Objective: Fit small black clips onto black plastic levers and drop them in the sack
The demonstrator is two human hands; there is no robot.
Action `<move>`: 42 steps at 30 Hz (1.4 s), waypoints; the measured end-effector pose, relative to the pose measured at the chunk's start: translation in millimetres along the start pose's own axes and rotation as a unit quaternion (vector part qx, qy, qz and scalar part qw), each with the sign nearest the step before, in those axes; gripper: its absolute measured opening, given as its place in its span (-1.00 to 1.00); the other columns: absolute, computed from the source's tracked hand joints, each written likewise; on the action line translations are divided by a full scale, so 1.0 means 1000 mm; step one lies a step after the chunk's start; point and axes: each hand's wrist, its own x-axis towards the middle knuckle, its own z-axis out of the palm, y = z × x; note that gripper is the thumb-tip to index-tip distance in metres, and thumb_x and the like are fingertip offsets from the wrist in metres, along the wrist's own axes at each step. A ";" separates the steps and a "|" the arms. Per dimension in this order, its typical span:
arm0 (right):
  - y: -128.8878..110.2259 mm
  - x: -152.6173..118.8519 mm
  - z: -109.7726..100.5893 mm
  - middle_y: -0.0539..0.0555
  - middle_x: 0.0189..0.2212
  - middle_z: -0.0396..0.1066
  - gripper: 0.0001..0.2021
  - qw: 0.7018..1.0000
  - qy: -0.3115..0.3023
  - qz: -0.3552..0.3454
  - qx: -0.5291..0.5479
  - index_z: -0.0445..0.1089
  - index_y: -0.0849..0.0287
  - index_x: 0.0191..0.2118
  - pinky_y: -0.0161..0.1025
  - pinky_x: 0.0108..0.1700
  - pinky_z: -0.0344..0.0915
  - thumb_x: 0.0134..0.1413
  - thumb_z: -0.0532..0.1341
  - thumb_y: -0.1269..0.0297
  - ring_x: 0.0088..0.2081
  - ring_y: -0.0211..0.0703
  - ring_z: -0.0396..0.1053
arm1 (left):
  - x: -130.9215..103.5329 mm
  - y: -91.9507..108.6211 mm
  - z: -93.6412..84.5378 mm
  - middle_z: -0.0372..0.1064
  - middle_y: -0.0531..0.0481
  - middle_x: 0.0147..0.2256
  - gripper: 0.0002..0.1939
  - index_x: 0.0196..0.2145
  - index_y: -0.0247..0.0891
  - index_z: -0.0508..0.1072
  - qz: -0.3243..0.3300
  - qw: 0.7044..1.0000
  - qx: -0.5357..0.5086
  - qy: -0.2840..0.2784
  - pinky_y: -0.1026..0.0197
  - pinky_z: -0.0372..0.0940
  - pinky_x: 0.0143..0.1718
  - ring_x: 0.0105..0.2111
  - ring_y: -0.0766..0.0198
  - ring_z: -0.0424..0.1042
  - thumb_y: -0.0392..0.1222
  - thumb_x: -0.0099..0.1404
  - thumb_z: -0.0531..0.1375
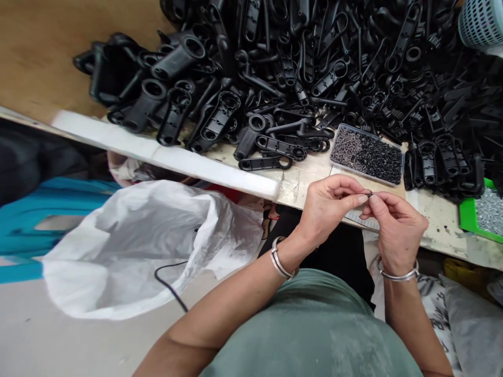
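My left hand [328, 207] and my right hand [398, 225] meet at their fingertips over the table's front edge. Between the pinched thumbs and fingers is a tiny dark part [368, 194], gripped from both sides; its shape is too small to make out. Just beyond the hands lies a clear plastic box [367, 154] filled with small brown and black pieces. A pale sheet or card [363, 219] shows partly beneath my fingers.
Black plastic parts [220, 115] are heaped across the table [451, 230]. A green tray [467, 214] of small silvery pieces stands at the right, a blue basket [481, 23] at the top right. An open white sack [129, 251] is at the lower left, beside a white strip [168, 157].
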 end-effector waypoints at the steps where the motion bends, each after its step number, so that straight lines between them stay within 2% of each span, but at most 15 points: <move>1: -0.001 -0.001 -0.001 -0.04 -0.52 0.50 -0.88 1.000 -0.003 0.001 -0.015 0.54 0.16 -0.31 -0.29 -0.48 0.43 0.07 0.34 0.24 -0.54 -0.27 0.43 | 0.000 -0.001 0.000 0.54 0.03 -0.45 -0.83 -0.48 -0.30 0.51 0.005 1.000 0.005 -0.003 0.33 0.43 -0.37 -0.47 0.37 0.51 -0.31 -0.04 0.43; 8: -0.006 -0.004 -0.006 -0.04 -0.57 0.46 -0.85 0.991 -0.027 -0.013 -0.128 0.53 0.17 -0.30 -0.32 -0.50 0.39 0.07 0.30 0.20 -0.58 -0.29 0.39 | -0.004 -0.005 -0.002 0.53 0.01 -0.43 -0.83 -0.48 -0.29 0.52 0.017 0.997 0.070 0.000 0.30 0.42 -0.31 -0.41 0.32 0.50 -0.25 -0.02 0.43; 11: -0.002 -0.002 -0.008 -0.04 -0.56 0.46 -0.85 0.990 -0.036 -0.006 -0.133 0.52 0.17 -0.31 -0.32 -0.52 0.38 0.06 0.30 0.20 -0.61 -0.31 0.37 | -0.007 -0.003 -0.006 0.54 0.02 -0.42 -0.94 -0.45 -0.25 0.55 0.054 0.986 0.157 -0.017 0.28 0.40 -0.30 -0.39 0.30 0.49 -0.28 0.09 0.37; 13: 0.000 0.000 -0.011 -0.05 -0.58 0.45 -0.85 0.992 -0.032 0.002 -0.121 0.51 0.17 -0.32 -0.33 -0.53 0.37 0.05 0.31 0.20 -0.62 -0.32 0.35 | -0.009 0.000 -0.012 0.56 0.02 -0.37 -0.95 -0.39 -0.19 0.58 0.111 0.961 0.251 -0.028 0.24 0.38 -0.25 -0.36 0.27 0.50 -0.30 0.16 0.32; 17: 0.004 0.007 -0.024 -0.05 -0.61 0.42 -0.87 0.993 -0.006 0.013 -0.114 0.50 0.19 -0.38 -0.36 -0.58 0.30 0.02 0.31 0.24 -0.64 -0.34 0.30 | -0.002 0.003 -0.029 0.56 -0.06 -0.14 -0.76 -0.20 -0.14 0.57 0.237 0.868 0.433 -0.048 0.07 0.28 0.03 -0.06 0.08 0.47 -0.36 0.17 0.32; 18: 0.005 0.008 -0.027 -0.05 -0.60 0.42 -0.87 0.991 -0.001 0.011 -0.132 0.50 0.19 -0.38 -0.37 -0.58 0.28 0.01 0.31 0.24 -0.63 -0.34 0.29 | 0.001 0.002 -0.033 0.55 -0.08 -0.10 -0.71 -0.16 -0.15 0.56 0.247 0.848 0.465 -0.057 0.03 0.25 0.05 -0.01 0.04 0.44 -0.39 0.14 0.32; 20: 0.008 0.010 -0.032 -0.04 -0.59 0.44 -0.87 0.982 0.001 -0.002 -0.187 0.52 0.19 -0.38 -0.35 -0.55 0.29 0.00 0.31 0.23 -0.62 -0.34 0.29 | 0.006 -0.002 -0.039 0.55 -0.10 -0.11 -0.67 -0.13 -0.16 0.54 0.240 0.825 0.506 -0.081 0.02 0.25 0.02 -0.03 0.03 0.45 -0.41 0.13 0.31; 24: 0.014 0.010 -0.036 -0.02 -0.56 0.49 -0.86 0.958 -0.023 -0.058 -0.279 0.53 0.16 -0.36 -0.30 -0.45 0.36 0.05 0.28 0.22 -0.59 -0.29 0.35 | 0.008 -0.011 -0.042 0.56 -0.03 -0.25 -0.79 -0.18 -0.14 0.54 0.228 0.825 0.504 -0.114 0.11 0.30 -0.08 -0.20 0.14 0.48 -0.34 0.24 0.23; 30: 0.015 0.012 -0.032 0.01 -0.50 0.52 -0.87 0.911 -0.080 -0.181 -0.363 0.50 0.15 -0.38 -0.30 -0.37 0.37 0.13 0.23 0.29 -0.51 -0.24 0.43 | 0.002 -0.014 -0.041 0.56 0.01 -0.25 -0.82 -0.20 -0.14 0.54 0.241 0.827 0.494 -0.120 0.16 0.33 -0.10 -0.20 0.19 0.48 -0.33 0.26 0.21; 37: 0.018 0.015 -0.026 0.04 -0.49 0.52 -0.86 0.832 -0.092 -0.312 -0.449 0.45 0.20 -0.36 -0.32 -0.37 0.29 0.20 0.17 0.38 -0.47 -0.24 0.45 | 0.002 -0.019 -0.044 0.56 0.02 -0.27 -0.85 -0.18 -0.23 0.51 0.310 0.789 0.521 -0.100 0.21 0.40 -0.15 -0.23 0.26 0.51 -0.35 0.29 0.22; 40: 0.014 0.014 -0.022 0.04 -0.51 0.49 -0.83 0.805 -0.106 -0.333 -0.480 0.43 0.22 -0.37 -0.30 -0.37 0.25 0.22 0.14 0.39 -0.48 -0.22 0.43 | 0.002 -0.020 -0.044 0.57 0.01 -0.28 -0.88 -0.20 -0.28 0.50 0.344 0.770 0.529 -0.095 0.24 0.42 -0.17 -0.25 0.29 0.51 -0.36 0.30 0.22; 42: 0.008 0.012 -0.019 0.06 -0.52 0.46 -0.81 0.789 -0.129 -0.322 -0.507 0.42 0.23 -0.38 -0.27 -0.39 0.22 0.23 0.11 0.39 -0.48 -0.19 0.42 | 0.001 -0.020 -0.043 0.57 0.00 -0.28 -0.90 -0.21 -0.29 0.50 0.356 0.765 0.529 -0.091 0.25 0.43 -0.17 -0.26 0.30 0.52 -0.36 0.30 0.23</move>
